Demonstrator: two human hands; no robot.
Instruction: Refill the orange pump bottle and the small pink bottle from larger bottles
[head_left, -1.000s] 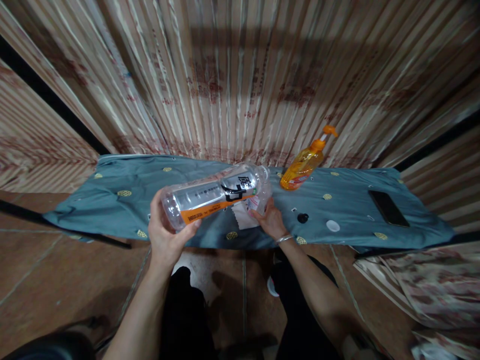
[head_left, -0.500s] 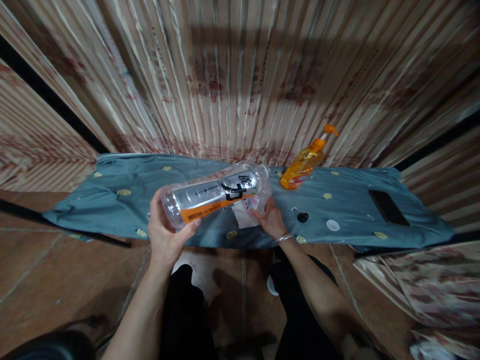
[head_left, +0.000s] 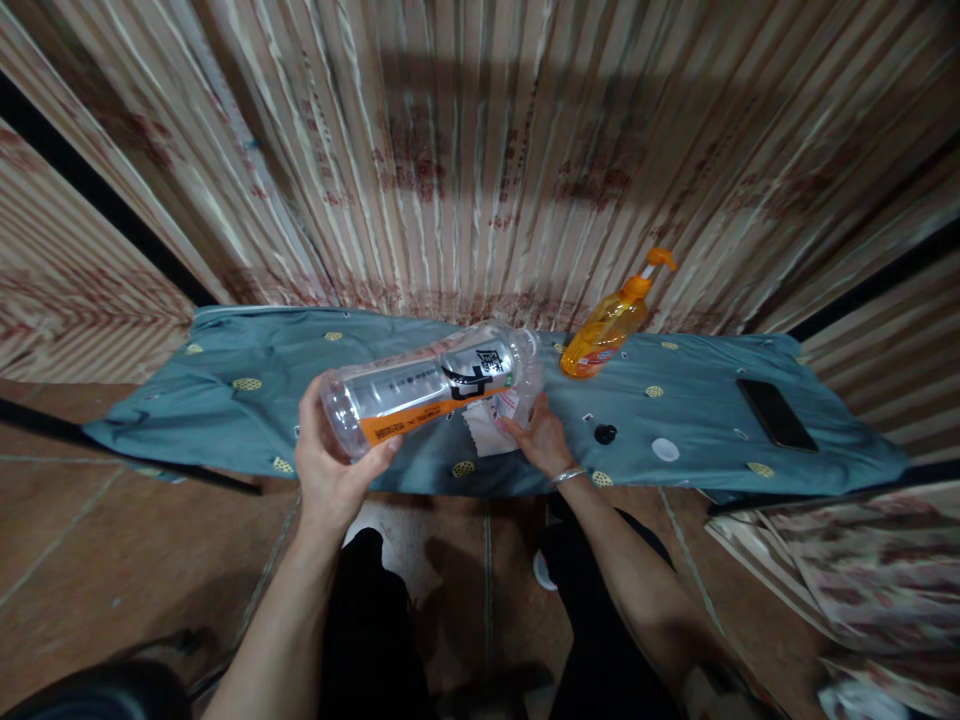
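Observation:
My left hand [head_left: 337,445] is wrapped round the base of a large clear plastic bottle [head_left: 424,388] with a silver and orange label. The bottle lies tilted in the air, its uncapped-looking neck pointing right. Below that neck, my right hand [head_left: 541,437], with a bracelet at the wrist, grips a small clear bottle [head_left: 529,382] with a partly hidden label. The two bottles overlap near their necks, and whether they touch cannot be told. A pale cloth [head_left: 491,436] lies on the table under them.
On the teal cloth-covered table [head_left: 697,400] stand an orange pump bottle [head_left: 602,332], a black cap [head_left: 605,434], a white disc [head_left: 665,450] and a dark phone [head_left: 776,414]. A patterned curtain [head_left: 480,180] hangs behind.

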